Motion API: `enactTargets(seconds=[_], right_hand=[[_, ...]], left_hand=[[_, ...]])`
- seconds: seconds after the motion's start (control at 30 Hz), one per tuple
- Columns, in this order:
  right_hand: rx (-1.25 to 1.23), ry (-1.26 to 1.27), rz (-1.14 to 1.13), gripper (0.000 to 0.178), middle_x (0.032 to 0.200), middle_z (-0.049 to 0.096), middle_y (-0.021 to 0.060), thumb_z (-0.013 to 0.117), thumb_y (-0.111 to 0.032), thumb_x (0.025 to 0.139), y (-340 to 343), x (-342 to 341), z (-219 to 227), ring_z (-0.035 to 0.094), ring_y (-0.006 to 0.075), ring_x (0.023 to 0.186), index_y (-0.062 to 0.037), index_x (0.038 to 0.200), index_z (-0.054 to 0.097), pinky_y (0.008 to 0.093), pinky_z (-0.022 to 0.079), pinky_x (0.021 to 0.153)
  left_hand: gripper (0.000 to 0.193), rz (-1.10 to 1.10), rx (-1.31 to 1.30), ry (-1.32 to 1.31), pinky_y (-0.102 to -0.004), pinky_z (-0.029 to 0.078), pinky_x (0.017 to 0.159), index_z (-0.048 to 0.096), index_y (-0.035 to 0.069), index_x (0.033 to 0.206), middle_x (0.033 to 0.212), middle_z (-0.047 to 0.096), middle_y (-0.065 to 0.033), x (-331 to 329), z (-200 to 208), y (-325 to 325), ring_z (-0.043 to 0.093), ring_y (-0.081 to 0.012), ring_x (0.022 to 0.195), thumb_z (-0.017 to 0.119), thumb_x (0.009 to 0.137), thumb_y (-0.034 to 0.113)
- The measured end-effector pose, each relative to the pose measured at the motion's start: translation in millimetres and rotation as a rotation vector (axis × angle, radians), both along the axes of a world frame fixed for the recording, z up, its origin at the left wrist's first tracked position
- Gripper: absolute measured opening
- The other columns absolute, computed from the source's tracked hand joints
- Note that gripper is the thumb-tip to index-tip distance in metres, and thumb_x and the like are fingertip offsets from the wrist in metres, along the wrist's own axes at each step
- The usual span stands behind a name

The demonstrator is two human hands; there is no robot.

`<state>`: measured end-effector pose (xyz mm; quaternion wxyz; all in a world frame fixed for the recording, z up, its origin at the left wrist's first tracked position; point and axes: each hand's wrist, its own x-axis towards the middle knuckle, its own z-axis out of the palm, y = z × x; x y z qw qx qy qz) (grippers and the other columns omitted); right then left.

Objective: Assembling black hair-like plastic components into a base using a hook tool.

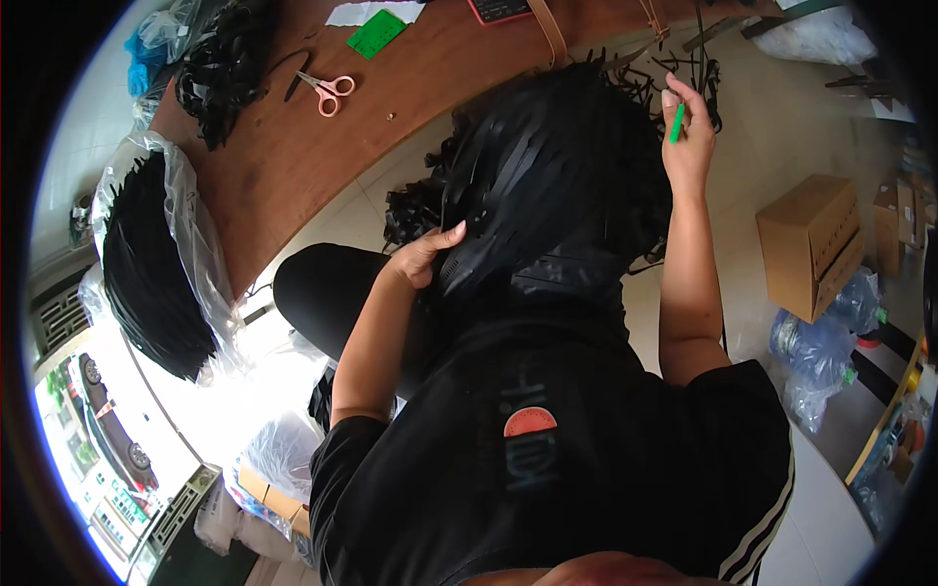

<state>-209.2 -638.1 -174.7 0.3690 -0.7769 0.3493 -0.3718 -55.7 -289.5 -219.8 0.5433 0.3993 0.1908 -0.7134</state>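
A large bundle of flat, shiny black strips (547,166) lies across my lap, its loose ends hanging over the far side and the edges. My left hand (426,256) is at the bundle's near left edge, thumb on top and the other fingers partly hidden by the strips. Off the right side of the bundle, my right hand (690,137) is raised with a slim green stick-like tool (676,124) in its grip. I cannot make out the tool's working end.
On the curved brown table (322,176) are pink-handled scissors (328,94), a green card (377,35) and a heap of black strips (225,63). More strips (151,264) stand in a clear bag at left. A cardboard box (811,244) and plastic bottles (813,342) stand at right.
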Motion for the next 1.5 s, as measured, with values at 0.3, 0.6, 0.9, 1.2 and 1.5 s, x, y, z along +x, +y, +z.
enactTargets(seconds=[0.3,0.6,0.9,1.2,1.5], right_hand=[[0.526,-0.220,0.516,0.024,0.078,0.058,0.0044,0.050,-0.016,0.102,122,-34,16,0.056,0.0093,0.072,0.0049,0.099,0.062,0.0248,0.047,0.077],[0.384,-0.208,0.743,0.008,0.097,0.065,0.0156,0.060,0.001,0.093,161,-29,32,0.066,0.0181,0.086,0.0011,0.097,0.054,0.0289,0.056,0.078],[0.148,-0.191,0.739,0.011,0.091,0.069,0.0122,0.067,0.002,0.087,162,-21,41,0.066,0.0193,0.082,-0.0023,0.092,0.058,0.0297,0.053,0.073],[-0.307,-0.106,0.673,0.018,0.091,0.068,0.0102,0.072,0.001,0.079,165,-22,51,0.064,0.0247,0.076,-0.0026,0.092,0.060,0.0311,0.051,0.061],[-0.289,-0.199,0.164,0.006,0.095,0.069,0.0138,0.055,0.006,0.092,78,-14,32,0.068,0.0202,0.088,0.0026,0.094,0.059,0.0301,0.056,0.077]], left_hand=[[0.057,-0.117,-0.131,-0.441,-0.0331,0.043,0.100,0.061,0.002,0.122,0.112,0.067,-0.0060,-29,33,-23,0.062,-0.0202,0.106,0.080,0.069,-0.002],[0.062,0.040,-0.192,-0.510,-0.0308,0.045,0.096,0.059,0.002,0.123,0.112,0.065,-0.0053,-40,74,-16,0.060,-0.0189,0.106,0.081,0.065,-0.008],[0.063,0.156,-0.231,-0.614,-0.0282,0.048,0.091,0.057,0.002,0.121,0.109,0.059,-0.0026,-46,98,-28,0.057,-0.0160,0.102,0.085,0.065,-0.004],[0.046,0.130,-0.313,-0.776,-0.0288,0.051,0.088,0.062,-0.003,0.114,0.107,0.067,-0.0078,-48,98,-30,0.063,-0.0143,0.095,0.081,0.071,-0.006],[0.066,-0.054,-0.230,-0.942,-0.0322,0.044,0.098,0.056,-0.001,0.125,0.117,0.062,-0.0069,-38,88,-17,0.058,-0.0185,0.109,0.084,0.065,-0.005]])
